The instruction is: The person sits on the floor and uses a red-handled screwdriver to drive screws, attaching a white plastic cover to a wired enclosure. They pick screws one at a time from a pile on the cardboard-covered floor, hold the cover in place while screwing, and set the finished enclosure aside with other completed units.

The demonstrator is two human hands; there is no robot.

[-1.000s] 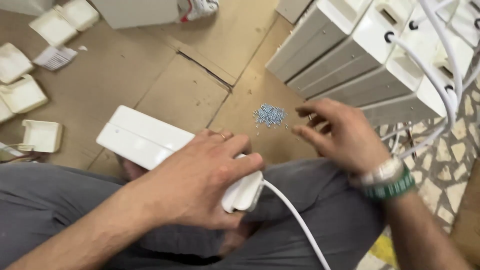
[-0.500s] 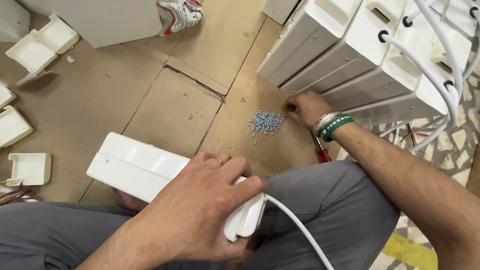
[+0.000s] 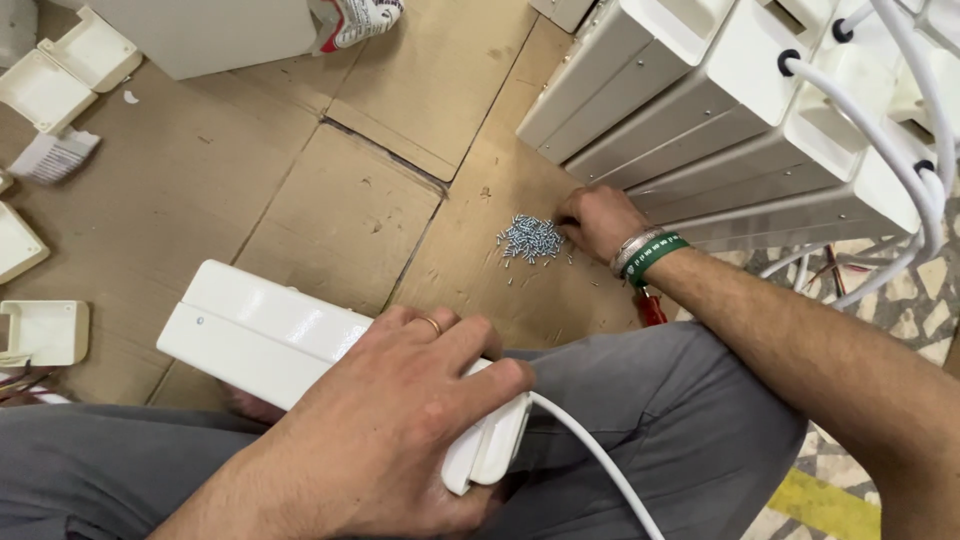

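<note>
Left hand: the left hand (image 3: 400,420) was clamped palm-down over the cable end of a long white plastic housing (image 3: 270,335), fingers wrapped around the end cap, pinning it across the lap.

Right hand: the right hand (image 3: 597,220) was stretched out to the cardboard floor (image 3: 200,190), fingers curled down right at the edge of the screw pile. Couldn't tell whether it had actually pinched a screw yet, the fingertips were hidden under the knuckles.

Screws: a little heap of small silver screws (image 3: 530,238) sat on the cardboard just left of that hand, with a few strays scattered around it.

Housing: it lay diagonally over the grey trousers (image 3: 640,400), with a white cable (image 3: 600,460) running out of the end under the left hand.

Step in hand: looked to me like the fetch-a-fastener bit, one hand steadying the unit while the other went for a screw.

Next move: probably needed a clean pinch on a single screw out of that clump, then a carry over to the housing without dropping it. Fiddly, they were tiny.

Around: a stack of similar white units (image 3: 720,90) with cables stood right behind the right hand, loose white end caps (image 3: 45,330) lay off to the left, and something red-handled (image 3: 652,308) poked out under the right wrist.
</note>
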